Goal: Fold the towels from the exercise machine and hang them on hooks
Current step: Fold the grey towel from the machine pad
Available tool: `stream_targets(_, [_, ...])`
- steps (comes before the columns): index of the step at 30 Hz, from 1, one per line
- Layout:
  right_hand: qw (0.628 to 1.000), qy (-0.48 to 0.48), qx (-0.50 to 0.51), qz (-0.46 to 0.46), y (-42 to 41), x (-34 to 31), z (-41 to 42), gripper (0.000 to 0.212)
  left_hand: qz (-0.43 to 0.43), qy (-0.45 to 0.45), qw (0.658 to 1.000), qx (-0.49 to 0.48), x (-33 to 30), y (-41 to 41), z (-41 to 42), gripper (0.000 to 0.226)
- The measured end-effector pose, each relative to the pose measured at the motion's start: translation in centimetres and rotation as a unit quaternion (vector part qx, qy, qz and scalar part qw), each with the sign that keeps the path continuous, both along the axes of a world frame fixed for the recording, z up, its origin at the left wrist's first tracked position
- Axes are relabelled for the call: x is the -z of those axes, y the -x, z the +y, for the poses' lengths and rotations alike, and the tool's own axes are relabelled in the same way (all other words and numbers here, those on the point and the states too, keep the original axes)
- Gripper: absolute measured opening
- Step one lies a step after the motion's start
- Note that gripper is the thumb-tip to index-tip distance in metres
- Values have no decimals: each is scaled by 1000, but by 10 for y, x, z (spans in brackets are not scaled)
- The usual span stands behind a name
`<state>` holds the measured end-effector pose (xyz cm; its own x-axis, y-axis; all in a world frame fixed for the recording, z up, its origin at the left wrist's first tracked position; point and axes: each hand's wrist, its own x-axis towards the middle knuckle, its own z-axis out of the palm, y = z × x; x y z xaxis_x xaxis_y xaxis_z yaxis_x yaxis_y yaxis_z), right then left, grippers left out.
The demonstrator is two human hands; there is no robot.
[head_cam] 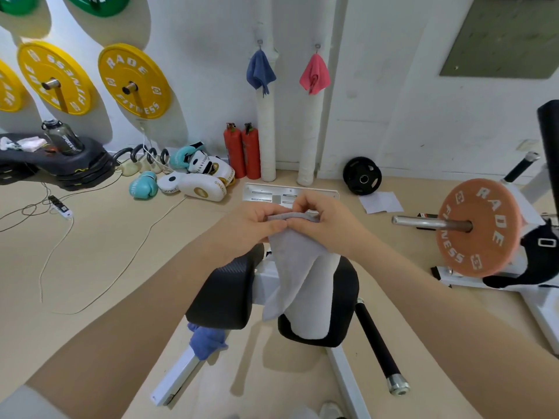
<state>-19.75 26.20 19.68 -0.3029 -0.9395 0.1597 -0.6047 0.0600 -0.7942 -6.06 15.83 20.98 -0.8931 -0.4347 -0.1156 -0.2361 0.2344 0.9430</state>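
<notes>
A white-framed exercise machine (305, 300) with black pads fills the near centre of a gym floor, a black-gripped bar jutting from its right side. Above it, a person holds a grey towel (292, 261) up by its top edge: the left hand (251, 222) and the right hand (329, 216) meet at the middle, thumbs and curled fingers of both pinching the folded edge, while the rest of the cloth hangs down over the machine's white column. A second, blue towel (207, 340) lies bunched on the machine's frame at near left, under the left pad.

On the right, an orange weight plate (481, 228) on a steel bar reads "RADE FITNESS". The same words show on yellow weight plates (134, 81) mounted on the far-left wall, with green plates above them cut off by the frame's edge.

On the far wall, a blue towel (260, 71) and a pink towel (315, 74) each hang from a small hook (259, 42), side by side in front of two white padded posts. Two red fire extinguishers (242, 151) stand at the wall's foot, left of the posts. Near them lie white and teal boxing gloves (199, 176); the lettering on the white pads is too small to read surely. A small black weight plate (362, 176) leans against the wall to the right.
</notes>
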Motion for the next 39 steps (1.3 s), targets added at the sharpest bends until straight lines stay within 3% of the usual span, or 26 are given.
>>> stream_targets(4, [989, -89, -62, -102, 0, -3, 1, 17, -57, 182, 982, -8, -7, -9, -14, 24])
stream_targets(7, [958, -162, -122, -202, 0, 1, 3, 12, -45, 306, 946, -98, 3, -13, -27, 26])
stream_targets(10, [899, -251, -172, -314, 1, 12, 5, 6, 20, 278, 942, -186, 10, -14, -34, 32])
stream_targets(11, [885, -284, -177, -325, 1, 15, 6, 13, 38, 252, 946, -200, 10, -14, -34, 33])
stream_targets(13, [880, -338, -167, -289, 2, 20, 6, 23, 58, 211, 954, -206, 8, -14, -29, 34])
stream_targets(15, [917, -351, -113, -155, 3, 24, 3, 11, 65, 157, 965, -198, 7, -15, -24, 35])
stream_targets(16, [936, -340, -65, -66, 5, 25, -1, 22, 50, 121, 973, -190, 6, -15, -23, 37])
stream_targets(17, [950, -312, -8, 17, 6, 27, -5, 35, 7, 86, 980, -180, 6, -10, -22, 38])
stream_targets(19, [962, -247, 75, 92, 5, 31, -11, 41, -141, 28, 979, -144, 4, 6, -24, 40])
stream_targets(20, [966, -217, 97, 104, 3, 31, -13, 36, -223, 28, 967, -123, 2, 12, -21, 37])
stream_targets(22, [966, -186, 122, 134, 0, 32, -14, 21, -250, 106, 959, -83, 6, 16, -13, 7])
stream_targets(25, [958, -182, 116, 190, 2, 30, -12, 24, -176, 261, 949, -14, 18, 3, -2, 39])
stream_targets(28, [958, -186, 89, 197, 13, 25, -5, 23, -166, 413, 895, -4, 18, 10, -2, 26])
stream_targets(31, [960, -204, 73, 175, 26, 22, 3, 24, -132, 456, 879, -48, 24, 22, -6, 19])
stream_targets(35, [974, -215, 38, 66, 46, 20, 13, 39, -87, 350, 911, -201, 37, 26, -21, 17])
stream_targets(39, [974, -224, -5, 36, 51, 10, 19, 37, -68, 281, 906, -308, 44, 30, -34, 21])
